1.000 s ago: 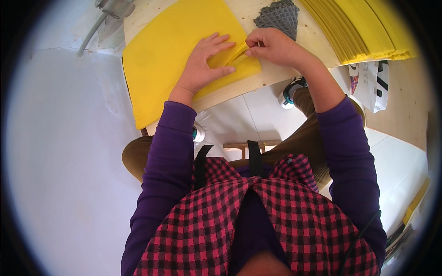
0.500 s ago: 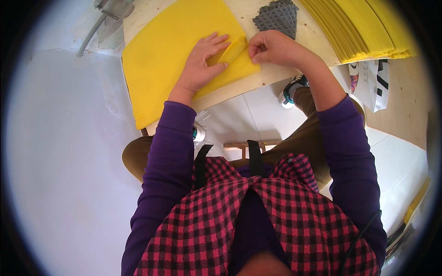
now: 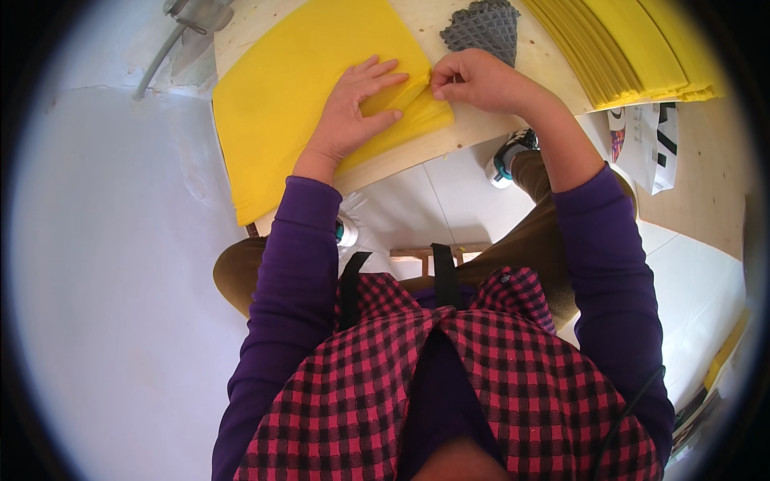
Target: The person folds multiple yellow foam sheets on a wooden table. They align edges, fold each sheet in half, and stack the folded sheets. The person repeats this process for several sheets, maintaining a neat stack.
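Note:
A large yellow sheet of thin, soft-looking material [image 3: 281,112] lies over the left part of the wooden table and reaches its front edge. My left hand [image 3: 353,108] rests flat on it with the fingers spread. At the sheet's right edge my right hand [image 3: 473,82] is closed, thumb and fingertips pinching a lifted edge of it. Small creases run between my two hands. Just beyond my right hand lies a dark grey piece with a raised diamond lattice [image 3: 483,32].
A thick stack of folded yellow sheets [image 3: 618,48] fills the table's right side. The wooden tabletop [image 3: 549,68] shows between. Below the table's right end stands a white printed bag [image 3: 654,148]. A pale wall [image 3: 120,240] is on the left, with a grey pipe [image 3: 160,60] near the far corner.
The raised flap of the yellow sheet between my hands has come down flatter. My right hand has shifted slightly left and now pinches its edge; my left hand has barely moved.

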